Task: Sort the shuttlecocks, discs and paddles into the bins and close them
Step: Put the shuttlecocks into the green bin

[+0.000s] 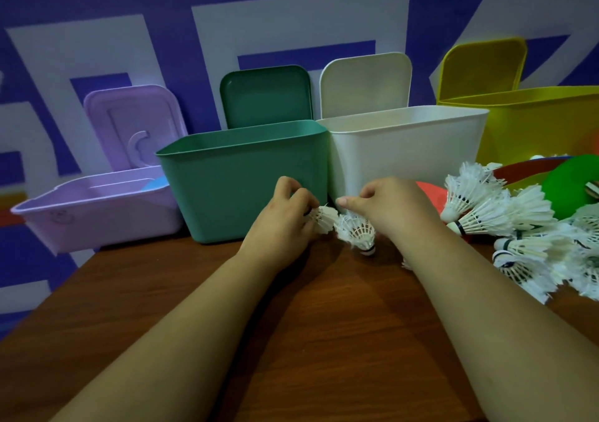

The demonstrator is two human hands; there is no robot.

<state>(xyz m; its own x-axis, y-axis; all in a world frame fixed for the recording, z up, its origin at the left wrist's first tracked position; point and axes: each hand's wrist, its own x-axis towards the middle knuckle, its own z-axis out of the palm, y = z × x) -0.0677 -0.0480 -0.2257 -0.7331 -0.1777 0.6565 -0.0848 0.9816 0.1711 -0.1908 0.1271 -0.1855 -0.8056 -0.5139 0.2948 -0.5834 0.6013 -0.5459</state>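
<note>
My left hand point(285, 214) grips a white feather shuttlecock point(325, 218) just in front of the green bin point(227, 191). My right hand point(389, 207) pinches a second shuttlecock point(358, 233), its cork pointing down toward the table, in front of the white bin point(421, 149). A pile of several white shuttlecocks point(505, 217) lies on the table to the right. Behind that pile I see an orange disc point(434, 194), a green disc point(573, 188) and part of a red paddle point(531, 169). All bins stand with lids open.
A purple bin point(97, 220) sits at the far left with a blue item inside. A yellow bin point(534, 123) stands at the back right. The brown wooden table point(324, 324) holds everything; a blue and white patterned wall rises behind the bins.
</note>
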